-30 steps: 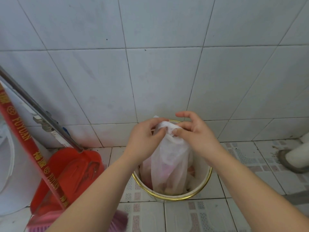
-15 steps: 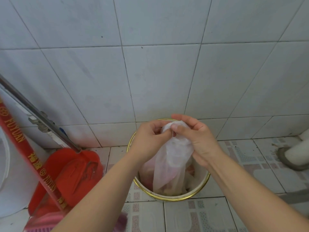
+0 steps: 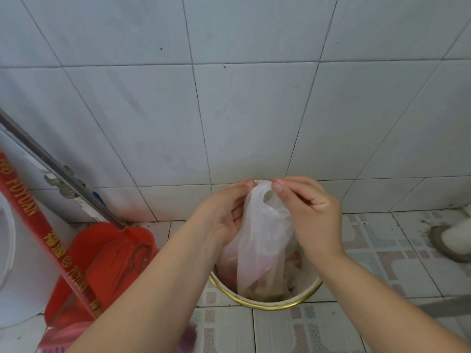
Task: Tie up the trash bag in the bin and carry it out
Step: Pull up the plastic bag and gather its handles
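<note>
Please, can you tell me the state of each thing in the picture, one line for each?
trash bag: top gathered and pulled up, not knotted, bottom inside the bin
bin: upright on the floor
left hand: pinching the bag's top
right hand: pinching the bag's top
red dustpan: upright against the wall

Thin plastic, glazed tile, gilt metal

The bag (image 3: 262, 233) is thin, translucent, crinkled plastic with a soft sheen. The bin (image 3: 267, 303) has a matt cream wall and a shiny gold metal-looking rim. Wall tiles (image 3: 254, 110) are smooth, glossy white glaze with dark grout; floor tiles (image 3: 382, 263) are patterned and duller. The dustpan (image 3: 107, 258) is glossy red plastic, its handle (image 3: 51, 169) dull grey metal.
</note>
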A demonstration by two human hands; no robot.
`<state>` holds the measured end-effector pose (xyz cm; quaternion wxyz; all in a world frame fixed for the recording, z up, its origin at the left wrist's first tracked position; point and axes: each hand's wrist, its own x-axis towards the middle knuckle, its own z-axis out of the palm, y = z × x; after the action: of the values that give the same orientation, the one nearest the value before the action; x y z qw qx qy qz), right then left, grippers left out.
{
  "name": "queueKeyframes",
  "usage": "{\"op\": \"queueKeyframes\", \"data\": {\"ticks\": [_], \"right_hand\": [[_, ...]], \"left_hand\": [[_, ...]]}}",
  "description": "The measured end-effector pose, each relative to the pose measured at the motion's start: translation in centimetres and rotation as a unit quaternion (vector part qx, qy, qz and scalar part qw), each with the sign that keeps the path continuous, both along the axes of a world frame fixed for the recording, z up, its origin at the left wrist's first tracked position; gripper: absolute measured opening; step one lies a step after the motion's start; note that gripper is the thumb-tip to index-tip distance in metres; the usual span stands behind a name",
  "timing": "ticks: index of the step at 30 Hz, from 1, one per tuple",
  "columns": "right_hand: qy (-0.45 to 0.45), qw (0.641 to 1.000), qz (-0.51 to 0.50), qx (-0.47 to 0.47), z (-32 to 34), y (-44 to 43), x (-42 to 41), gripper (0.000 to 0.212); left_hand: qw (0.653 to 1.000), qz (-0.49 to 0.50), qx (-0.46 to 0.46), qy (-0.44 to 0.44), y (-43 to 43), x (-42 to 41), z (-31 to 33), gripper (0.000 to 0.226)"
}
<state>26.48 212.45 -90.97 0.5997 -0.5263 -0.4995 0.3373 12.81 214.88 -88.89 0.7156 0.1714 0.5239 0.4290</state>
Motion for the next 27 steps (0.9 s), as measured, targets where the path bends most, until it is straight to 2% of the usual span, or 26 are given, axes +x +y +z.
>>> {"op": "queueKeyframes", "data": {"ticks": [4, 7, 12, 16, 20, 21, 24, 27], "right_hand": [[0.091, 0.989, -0.052, -0.104, -0.5, -0.1, 0.3, 0.011], [0.158, 0.970, -0.094, -0.157, -0.7, -0.1, 1.4, 0.020], [0.288, 0.925, -0.161, -0.191, -1.3, 0.6, 3.6, 0.021], [0.330, 0.905, -0.175, -0.203, -1.1, 1.3, 3.5, 0.021], [0.251, 0.946, -0.141, -0.147, 0.9, 1.4, 3.1, 0.018], [0.228, 0.956, -0.131, -0.132, 1.6, 1.5, 2.7, 0.018], [0.133, 0.983, -0.087, -0.091, 3.7, 1.4, 0.9, 0.017], [0.071, 0.993, -0.054, -0.078, 5.5, 1.3, -0.4, 0.016]], "left_hand": [[0.999, 0.053, -0.005, 0.004, 0.2, -0.4, -1.5, 0.010], [0.992, 0.112, 0.029, 0.054, 0.3, -1.1, -2.9, 0.012], [0.983, 0.151, 0.032, 0.103, 0.0, -1.3, -3.5, 0.021], [0.977, 0.168, 0.034, 0.129, -0.3, -1.7, -3.0, 0.027], [0.975, 0.135, 0.109, 0.137, -0.9, -1.6, -2.2, 0.057], [0.975, 0.126, 0.119, 0.138, -0.7, -1.5, -1.6, 0.058], [0.966, 0.081, 0.146, 0.197, -0.1, -0.7, 0.8, 0.021], [0.948, 0.029, 0.180, 0.261, -0.1, 0.4, 3.0, 0.008]]}}
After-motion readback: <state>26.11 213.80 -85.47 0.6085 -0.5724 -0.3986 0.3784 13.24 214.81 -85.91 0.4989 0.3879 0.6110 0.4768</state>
